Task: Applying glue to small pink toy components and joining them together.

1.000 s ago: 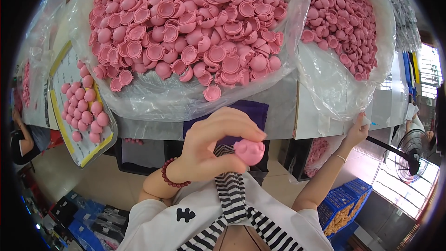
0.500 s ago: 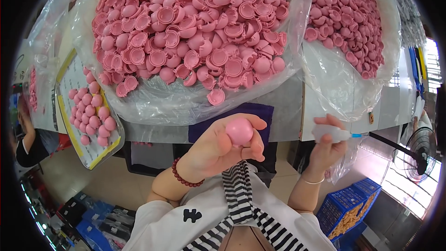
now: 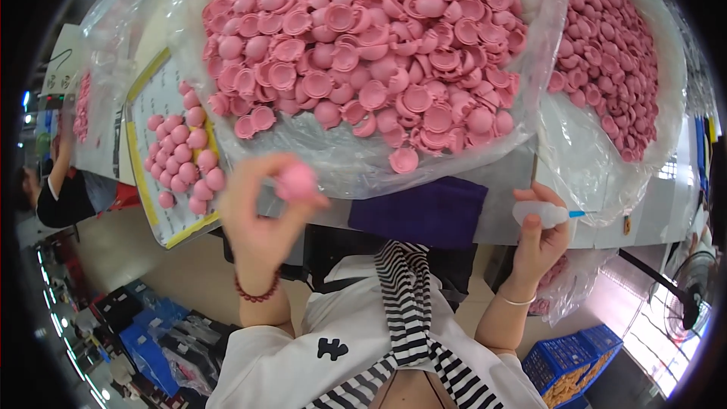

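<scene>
Pinched in my left hand [image 3: 261, 220] is a pink ball [image 3: 296, 182], held above the near table edge beside the tray; hand and ball are blurred by motion. On the yellow-edged tray [image 3: 144, 174] to the left lie several pink balls [image 3: 182, 153]. My right hand [image 3: 541, 231] is wrapped round a small whitish squeeze bottle [image 3: 539, 214] with a thin blue tip, which points right. Ahead of both hands, a large heap of pink half-shells [image 3: 371, 53] rests on clear plastic sheeting [image 3: 318, 153].
A second pink heap [image 3: 606, 53] lies at the far right on plastic. Between my hands a dark purple cloth [image 3: 420, 212] hangs over the table edge. Blue crates [image 3: 572, 363] stand low right, near a fan [image 3: 689, 299]. Another person [image 3: 60, 189] is at far left.
My left hand has swung left toward the tray with the pink ball, turning from palm-up to a pinch. My right hand still holds the bottle. The whole view has shifted.
</scene>
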Tool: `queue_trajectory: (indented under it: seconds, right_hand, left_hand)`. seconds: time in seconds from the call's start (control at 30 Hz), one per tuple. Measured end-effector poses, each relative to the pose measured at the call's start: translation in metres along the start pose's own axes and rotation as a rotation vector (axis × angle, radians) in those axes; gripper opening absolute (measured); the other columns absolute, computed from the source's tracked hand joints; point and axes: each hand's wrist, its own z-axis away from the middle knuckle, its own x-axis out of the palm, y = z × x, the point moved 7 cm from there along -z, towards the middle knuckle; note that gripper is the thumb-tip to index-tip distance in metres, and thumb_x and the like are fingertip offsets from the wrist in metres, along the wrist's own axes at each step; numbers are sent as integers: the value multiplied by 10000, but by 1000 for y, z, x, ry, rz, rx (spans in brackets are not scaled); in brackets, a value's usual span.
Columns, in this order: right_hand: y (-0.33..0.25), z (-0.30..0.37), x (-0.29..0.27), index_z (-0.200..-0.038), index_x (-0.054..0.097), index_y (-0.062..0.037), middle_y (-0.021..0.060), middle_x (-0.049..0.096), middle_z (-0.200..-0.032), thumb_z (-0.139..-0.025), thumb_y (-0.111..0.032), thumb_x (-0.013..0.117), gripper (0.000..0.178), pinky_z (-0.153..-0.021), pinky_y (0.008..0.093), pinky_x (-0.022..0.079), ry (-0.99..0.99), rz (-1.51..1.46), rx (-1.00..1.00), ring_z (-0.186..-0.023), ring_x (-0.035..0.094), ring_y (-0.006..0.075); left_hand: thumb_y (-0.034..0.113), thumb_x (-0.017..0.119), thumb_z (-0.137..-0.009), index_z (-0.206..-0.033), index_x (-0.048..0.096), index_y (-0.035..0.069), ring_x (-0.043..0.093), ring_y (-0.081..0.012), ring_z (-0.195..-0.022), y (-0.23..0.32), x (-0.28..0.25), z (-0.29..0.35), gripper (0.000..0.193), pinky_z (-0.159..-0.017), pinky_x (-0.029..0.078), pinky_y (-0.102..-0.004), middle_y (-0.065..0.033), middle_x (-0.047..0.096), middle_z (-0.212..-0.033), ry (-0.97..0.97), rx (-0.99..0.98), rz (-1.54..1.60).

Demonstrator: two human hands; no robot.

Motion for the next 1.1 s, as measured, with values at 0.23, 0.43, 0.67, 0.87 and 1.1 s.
queue_trajectory:
  seconds: [0.23, 0.43, 0.67, 0.87, 1.1]
  right_hand:
    - [6, 6, -13, -1022, 551, 36, 91, 617, -835, -789, -342, 635, 452, -616, 194, 398, 25, 89, 49, -711, 521, 92]
    - [-1, 10, -20, -1022, 548, 31, 90, 619, -827, -790, -359, 631, 462, -609, 189, 388, 63, 94, 48, -685, 503, 84]
    - [-5, 18, -20, -1059, 517, 29, 90, 619, -796, -794, -382, 618, 499, -578, 187, 368, 116, 89, -2, -648, 492, 78]
    - [-7, 22, -19, -1050, 509, 28, 90, 620, -763, -794, -384, 618, 497, -577, 187, 363, 79, 85, 11, -632, 488, 75]
    - [-5, 27, -27, -1053, 510, 25, 87, 621, -750, -793, -395, 615, 505, -559, 186, 356, 75, 82, 5, -620, 483, 74]
  left_hand:
    - [147, 634, -744, -1098, 544, 12, 549, -262, -893, -78, -94, 9, 390, -768, 429, -337, -138, 575, -964, 114, -262, -675]
    - [123, 566, -787, -1190, 480, 16, 547, -276, -948, -67, -102, -6, 425, -824, 419, -350, -163, 571, -1049, 361, -214, -677]
    - [43, 633, -702, -956, 595, 49, 533, -262, -908, 6, 16, -39, 257, -801, 420, -335, -113, 581, -955, 23, 160, -301]
    - [76, 625, -697, -894, 591, 86, 504, -278, -860, -5, 58, -46, 200, -751, 419, -360, -88, 520, -897, -133, 82, -357]
    - [0, 598, -731, -919, 587, 50, 569, -176, -630, -5, 36, -45, 195, -570, 444, -274, -62, 538, -733, 9, 31, -128]
